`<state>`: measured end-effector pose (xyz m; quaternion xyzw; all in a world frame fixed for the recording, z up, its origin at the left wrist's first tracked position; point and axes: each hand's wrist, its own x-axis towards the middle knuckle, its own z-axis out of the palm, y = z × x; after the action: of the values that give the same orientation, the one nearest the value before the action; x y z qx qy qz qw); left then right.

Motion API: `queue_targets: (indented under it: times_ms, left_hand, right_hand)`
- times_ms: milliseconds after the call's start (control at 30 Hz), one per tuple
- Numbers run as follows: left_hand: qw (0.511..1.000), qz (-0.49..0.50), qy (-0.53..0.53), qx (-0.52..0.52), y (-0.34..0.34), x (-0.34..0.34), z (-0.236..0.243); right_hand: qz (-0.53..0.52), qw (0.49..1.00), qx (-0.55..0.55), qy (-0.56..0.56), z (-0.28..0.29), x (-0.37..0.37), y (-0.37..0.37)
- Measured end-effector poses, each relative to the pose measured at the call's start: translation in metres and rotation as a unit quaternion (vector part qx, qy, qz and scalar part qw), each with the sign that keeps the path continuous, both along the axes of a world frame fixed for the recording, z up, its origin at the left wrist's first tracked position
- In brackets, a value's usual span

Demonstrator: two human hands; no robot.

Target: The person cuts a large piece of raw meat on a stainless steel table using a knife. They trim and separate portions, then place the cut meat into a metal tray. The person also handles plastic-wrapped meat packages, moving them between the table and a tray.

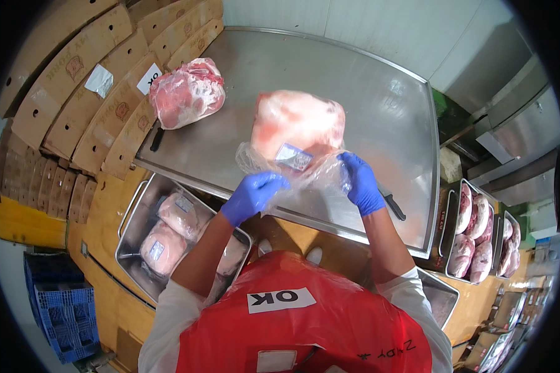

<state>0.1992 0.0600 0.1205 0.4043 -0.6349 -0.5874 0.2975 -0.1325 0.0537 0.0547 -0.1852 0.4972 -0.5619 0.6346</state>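
A large pale-pink piece of pork (298,118) lies on the steel table in front of me, in a clear plastic bag (311,176) with a blue-and-white label (293,156). The bag's loose near end stretches between my blue-gloved hands. My left hand (255,194) is closed on one side of this plastic, and my right hand (361,184) grips the other side. To the far left rests a bare, unwrapped pork cut (186,94). A black-handled knife (394,206) lies close to my right hand, its blade partly hidden.
Another black knife handle (157,139) is at the steel table's (379,105) left edge. Cardboard boxes (74,115) stack at left. Below the table stands a steel bin (126,248) of bagged meat. At right, steel trays (445,233) hold meat pieces (473,248); blue pallets (65,317) sit lower left.
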Motion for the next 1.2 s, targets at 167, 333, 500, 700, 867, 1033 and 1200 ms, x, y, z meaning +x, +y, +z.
queue_targets:
  times_ms: [167, 333, 500, 700, 867, 1033, 1200]
  left_hand:
    - [0.985, 0.001, -0.09, 0.146, 0.07, 0.071, 0.021]
    - [0.991, 0.013, -0.125, 0.037, 0.098, 0.094, -0.045]
    - [0.985, -0.035, -0.153, 0.071, 0.102, 0.088, -0.073]
    - [0.964, -0.027, -0.137, 0.228, 0.145, 0.097, -0.089]
    - [0.948, -0.041, -0.153, 0.275, 0.162, 0.121, -0.052]
    - [0.952, -0.026, -0.135, 0.274, 0.137, 0.135, -0.036]
    - [0.942, 0.009, -0.128, 0.309, 0.143, 0.146, -0.049]
  right_hand:
    - [0.065, 0.936, -0.118, 0.326, 0.022, 0.015, 0.071]
    - [0.002, 0.694, -0.356, 0.626, 0.034, 0.034, 0.06]
    - [0.182, 0.65, -0.397, 0.622, -0.045, 0.022, 0.059]
    - [0.23, 0.807, -0.123, 0.53, -0.114, -0.004, 0.147]
    - [0.379, 0.838, 0.072, 0.385, -0.063, -0.001, 0.151]
    - [0.279, 0.754, -0.134, 0.58, -0.034, 0.015, 0.044]
    - [0.08, 0.656, -0.352, 0.663, -0.017, 0.075, -0.124]
